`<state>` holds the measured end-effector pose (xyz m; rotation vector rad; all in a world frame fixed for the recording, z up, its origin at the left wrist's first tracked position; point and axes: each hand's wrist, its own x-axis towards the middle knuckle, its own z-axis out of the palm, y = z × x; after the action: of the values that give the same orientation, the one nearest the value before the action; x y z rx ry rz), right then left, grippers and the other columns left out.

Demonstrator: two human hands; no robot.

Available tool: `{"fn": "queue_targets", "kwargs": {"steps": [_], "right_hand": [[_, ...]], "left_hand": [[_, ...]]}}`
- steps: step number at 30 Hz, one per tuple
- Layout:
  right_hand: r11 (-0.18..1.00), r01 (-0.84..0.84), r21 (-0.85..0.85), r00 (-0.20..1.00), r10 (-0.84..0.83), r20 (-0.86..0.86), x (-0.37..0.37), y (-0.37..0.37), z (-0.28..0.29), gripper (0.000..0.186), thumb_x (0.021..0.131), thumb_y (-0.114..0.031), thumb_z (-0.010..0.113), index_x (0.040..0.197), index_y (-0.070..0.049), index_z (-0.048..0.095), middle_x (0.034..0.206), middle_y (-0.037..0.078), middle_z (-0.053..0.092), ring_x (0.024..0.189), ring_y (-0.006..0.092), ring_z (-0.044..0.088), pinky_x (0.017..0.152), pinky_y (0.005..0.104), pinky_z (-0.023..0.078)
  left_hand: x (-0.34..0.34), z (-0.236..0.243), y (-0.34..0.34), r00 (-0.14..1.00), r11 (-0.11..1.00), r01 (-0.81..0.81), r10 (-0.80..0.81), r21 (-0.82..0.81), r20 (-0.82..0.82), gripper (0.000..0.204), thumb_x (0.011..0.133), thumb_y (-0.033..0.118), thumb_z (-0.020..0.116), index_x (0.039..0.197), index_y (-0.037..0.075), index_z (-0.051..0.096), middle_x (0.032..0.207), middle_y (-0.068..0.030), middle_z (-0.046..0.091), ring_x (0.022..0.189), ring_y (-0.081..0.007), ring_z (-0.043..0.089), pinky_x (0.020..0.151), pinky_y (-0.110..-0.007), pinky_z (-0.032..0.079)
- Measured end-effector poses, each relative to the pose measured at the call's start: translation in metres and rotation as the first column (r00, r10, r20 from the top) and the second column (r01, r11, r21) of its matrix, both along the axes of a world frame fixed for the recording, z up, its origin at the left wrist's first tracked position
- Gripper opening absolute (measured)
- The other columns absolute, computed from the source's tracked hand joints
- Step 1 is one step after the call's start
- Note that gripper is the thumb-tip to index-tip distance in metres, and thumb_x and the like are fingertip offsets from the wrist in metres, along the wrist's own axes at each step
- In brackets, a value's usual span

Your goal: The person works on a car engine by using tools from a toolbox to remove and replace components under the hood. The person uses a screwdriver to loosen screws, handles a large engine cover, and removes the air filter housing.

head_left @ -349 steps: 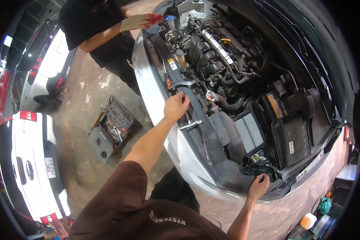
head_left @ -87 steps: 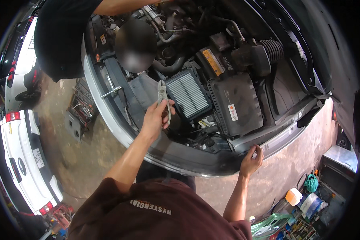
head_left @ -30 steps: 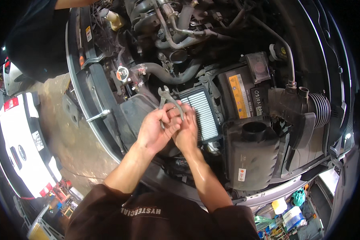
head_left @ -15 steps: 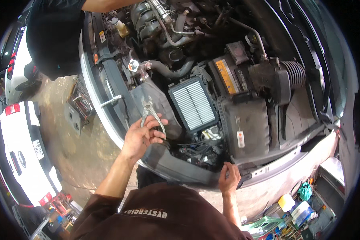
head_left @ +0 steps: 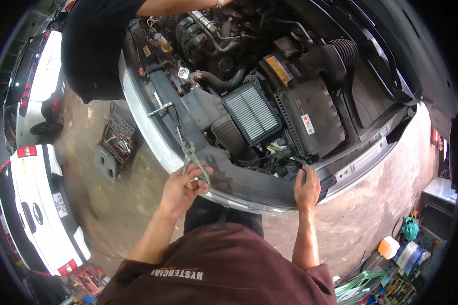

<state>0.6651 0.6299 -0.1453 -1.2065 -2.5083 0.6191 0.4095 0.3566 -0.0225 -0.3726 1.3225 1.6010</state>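
Observation:
My left hand [head_left: 179, 191] holds a pair of steel slip-joint pliers [head_left: 192, 158], its handles spread among my fingers and its jaws pointing away from me over the car's front edge. At the front of the engine bay, right of the middle, my right hand [head_left: 307, 189] has its fingers bent over a dark part that I cannot make out. Cables and connectors [head_left: 279, 151] lie just left of it. Farther in sits a pleated white air filter [head_left: 253, 113] with a black frame. Beside the filter is a black ribbed box cover [head_left: 313, 124] with a small label.
A chrome T-shaped tool [head_left: 159, 110] lies on the front panel near a screwdriver [head_left: 179, 133]. A co-worker's arm [head_left: 175, 6] reaches over the engine from the upper left. An open toolbox [head_left: 118, 140] stands on the floor. Behind the filter is the battery [head_left: 280, 71].
My view has shifted, so more floor shows at the front. The pliers in my left hand are now nearer the car's front edge. My right hand stays at the front of the bay.

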Motion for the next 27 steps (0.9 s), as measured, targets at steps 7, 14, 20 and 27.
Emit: {"fn": "queue_targets", "kwargs": {"steps": [7,14,20,27], "right_hand": [[0.998,0.029,0.063,0.994,-0.035,0.107,-0.002,-0.006,-0.002,0.019,0.102,-0.021,0.062,0.105,-0.004,0.070,0.104,0.015,0.071,0.100,0.0361,0.067,0.091,0.0451,0.050],[0.970,0.225,0.096,0.974,-0.226,-0.002,-0.007,-0.008,-0.006,0.016,0.100,-0.017,0.064,0.100,-0.003,0.071,0.099,0.017,0.072,0.099,0.0372,0.068,0.089,0.0455,0.052],[0.913,0.309,0.267,0.948,-0.318,-0.010,-0.005,-0.008,-0.012,0.012,0.099,-0.013,0.066,0.100,-0.001,0.070,0.100,0.017,0.071,0.100,0.0379,0.067,0.090,0.0469,0.053],[0.840,0.307,0.446,0.927,-0.371,0.061,-0.009,-0.002,-0.008,0.023,0.091,-0.015,0.074,0.111,-0.003,0.070,0.121,0.014,0.068,0.124,0.0351,0.061,0.121,0.0544,0.035]], "left_hand": [[-0.008,0.018,-0.031,0.997,0.998,0.053,-0.051,0.019,-0.066,0.068,0.079,-0.004,0.042,0.146,-0.008,0.049,0.130,-0.0183,0.069,0.087,-0.0224,0.069,0.081,-0.037,0.058],[-0.054,0.009,-0.041,0.991,0.991,0.130,-0.130,0.010,-0.043,0.066,0.079,-0.004,0.042,0.144,-0.007,0.051,0.124,-0.0169,0.071,0.083,-0.0223,0.067,0.078,-0.037,0.057],[-0.130,-0.011,-0.037,0.956,0.956,0.294,-0.293,0.021,-0.012,0.062,0.078,-0.005,0.043,0.139,-0.007,0.056,0.116,-0.0151,0.071,0.077,-0.0200,0.063,0.073,-0.033,0.053],[-0.221,-0.018,-0.022,0.888,0.900,0.429,-0.435,-0.072,-0.147,0.043,0.094,0.005,0.050,0.134,-0.005,0.060,0.103,-0.0092,0.070,0.070,-0.0125,0.055,0.065,-0.026,0.047]]}}
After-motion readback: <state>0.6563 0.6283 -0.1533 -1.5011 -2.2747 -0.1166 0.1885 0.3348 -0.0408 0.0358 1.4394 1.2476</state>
